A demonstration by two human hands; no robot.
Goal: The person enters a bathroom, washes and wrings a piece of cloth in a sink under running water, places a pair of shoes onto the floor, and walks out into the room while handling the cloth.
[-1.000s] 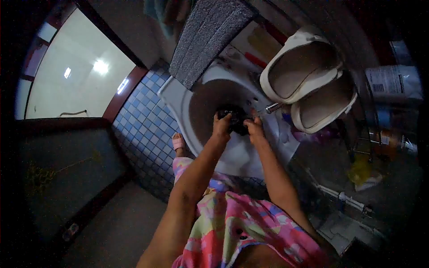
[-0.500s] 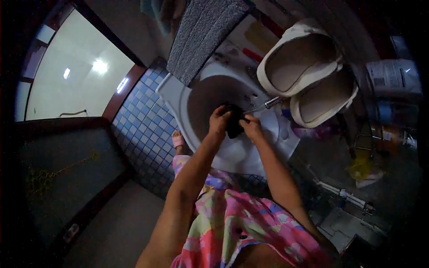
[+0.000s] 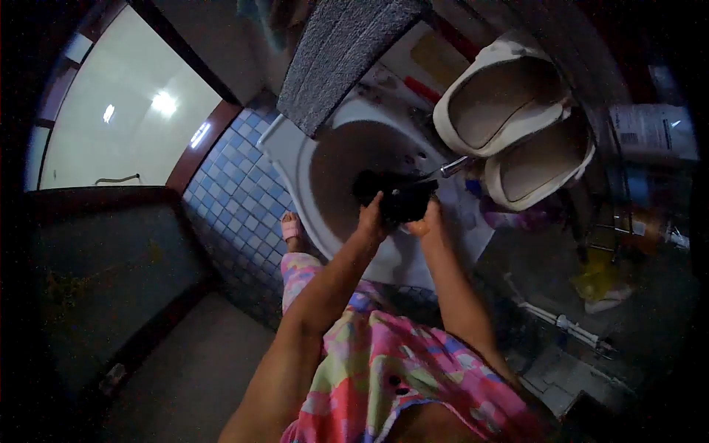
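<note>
A dark cloth-like item (image 3: 402,198) is stretched between my two hands over the white washbasin (image 3: 399,262). My left hand (image 3: 373,216) grips its left lower edge, the thumb on top. On the right side, my right hand (image 3: 428,219) holds the other end, its fingers partly hidden beneath the item. The metal faucet (image 3: 453,167) points at the item from the upper right, and a thin stream of water seems to reach it.
A grey textured pad (image 3: 336,59) overhangs the basin's upper left. White shoes (image 3: 509,111) stand right of the faucet. Blue tiles (image 3: 240,188) cover the floor at left. Pipes (image 3: 565,325) and a yellow bag (image 3: 594,273) are at lower right.
The dark item was bunched between my hands and is now spread wider. Both hands have moved slightly down and toward the right, still holding it.
</note>
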